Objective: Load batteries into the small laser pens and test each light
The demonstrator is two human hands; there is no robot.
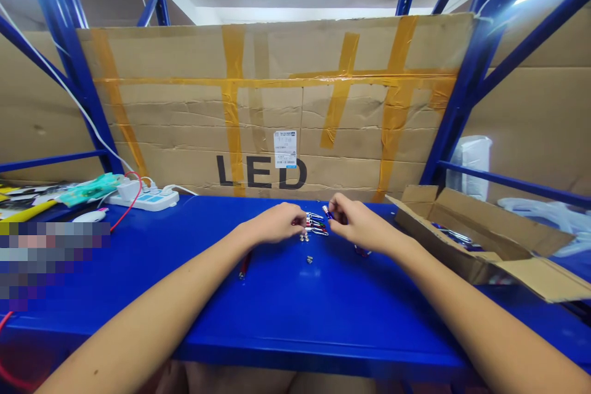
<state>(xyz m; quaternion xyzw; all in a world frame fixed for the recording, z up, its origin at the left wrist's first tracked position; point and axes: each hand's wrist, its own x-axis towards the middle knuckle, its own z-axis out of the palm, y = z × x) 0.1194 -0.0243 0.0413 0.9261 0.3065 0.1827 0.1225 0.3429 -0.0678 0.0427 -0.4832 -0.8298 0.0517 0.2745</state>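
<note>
My left hand [277, 223] has its fingers curled together at the left end of a row of small coloured metal pieces with silver carabiner-like clips [316, 221]. What its fingertips pinch, if anything, is hidden. To the right of the row, my right hand [359, 221] is closed on a small blue tube with a silver end [327, 212]. Just in front of the row lie small silver pieces [304, 237], and nearer to me a couple more silver pieces [309, 260]. A dark red tube [244, 266] lies by my left forearm. Another small piece [362, 251] shows partly under my right wrist.
An open cardboard box [443, 240] holding blue and silver pieces stands at the right. At the left are a white power strip [150, 198], a red cable [133, 200] and packaged items. A large cardboard panel [194, 117] walls off the back of the blue table [286, 314].
</note>
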